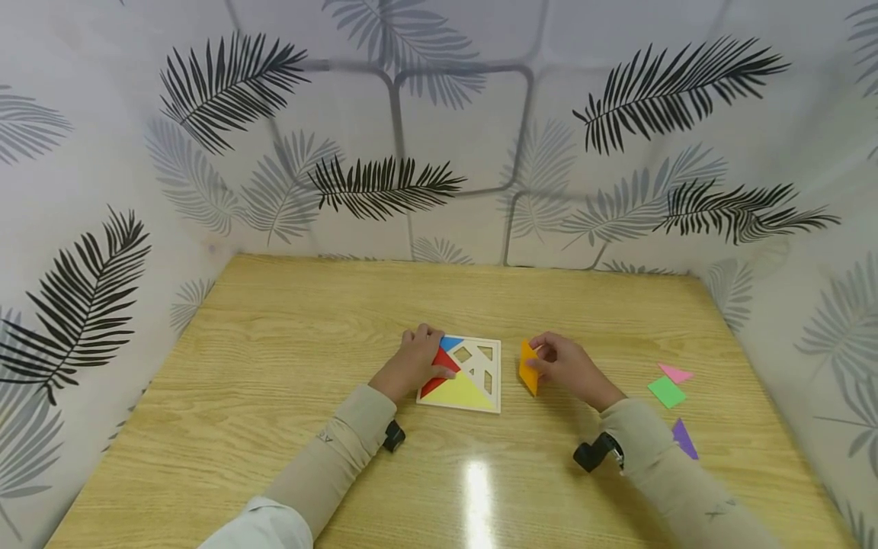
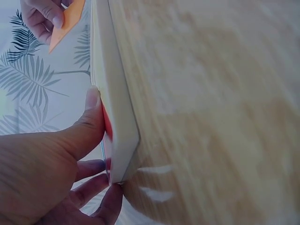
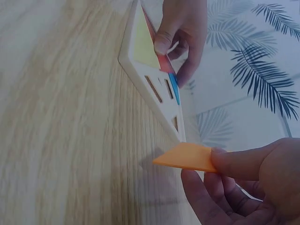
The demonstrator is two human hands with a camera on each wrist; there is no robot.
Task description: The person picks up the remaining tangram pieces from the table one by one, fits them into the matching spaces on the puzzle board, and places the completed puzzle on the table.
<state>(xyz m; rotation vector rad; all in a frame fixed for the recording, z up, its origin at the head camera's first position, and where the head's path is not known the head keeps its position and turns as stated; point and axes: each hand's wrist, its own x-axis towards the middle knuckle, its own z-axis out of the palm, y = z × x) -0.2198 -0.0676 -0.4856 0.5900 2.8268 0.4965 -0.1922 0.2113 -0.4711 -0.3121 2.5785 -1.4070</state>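
my left hand (image 1: 411, 362) grips the left side of the puzzle board (image 1: 479, 375), thumb over the red piece (image 1: 435, 386); the left wrist view adds what the head view hides, my fingertips at the corner of its thick pale edge. my right hand (image 1: 562, 370) pinches the orange piece (image 1: 528, 367) between thumb and fingers, upright and just beside the board's right edge, apart from it. from the right wrist the orange piece shows its thin side; whether it touches the table (image 1: 309, 320), i cannot tell. that view and the head view show the bare recesses near the blue piece (image 1: 450, 343) and yellow piece (image 1: 461, 393). only the head view shows the pink piece (image 1: 675, 373), touching or almost touching the green piece (image 1: 666, 392), and the purple piece (image 1: 684, 440) beside my right sleeve (image 1: 658, 465).
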